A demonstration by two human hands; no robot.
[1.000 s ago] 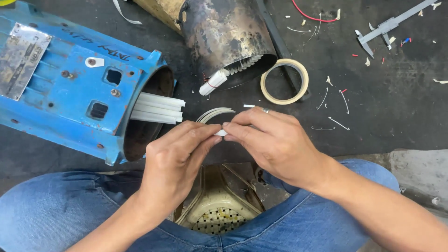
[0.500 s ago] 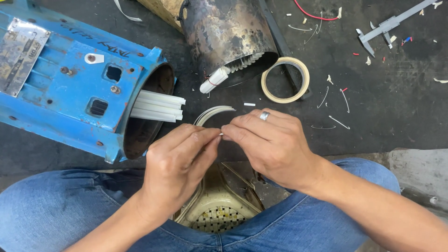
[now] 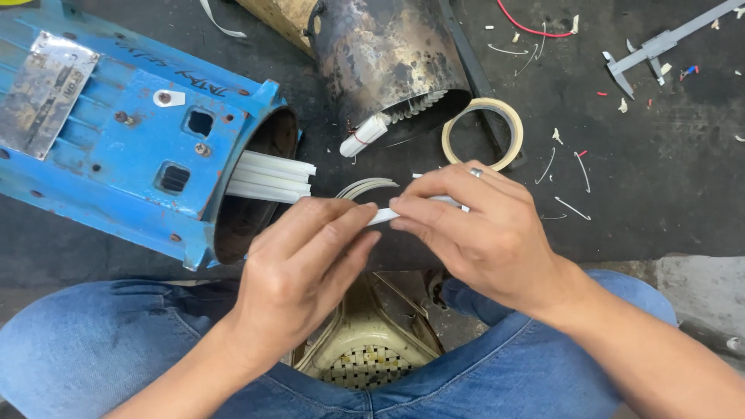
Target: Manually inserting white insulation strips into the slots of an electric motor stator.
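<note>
strip [image 3: 423, 203]: thin, white, pinched flat between both hands
left hand [image 3: 306, 268]: fingertips gripped one end
right hand [image 3: 485, 229]: gripped the other; best held level, not bent

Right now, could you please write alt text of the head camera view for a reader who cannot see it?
The left hand and the right hand pinch a narrow white strip between them above the person's blue jeans. Beside them on the dark mat lie a blue metal motor housing with white strips sticking out, a roll of beige tape and a grey caliper.
</note>
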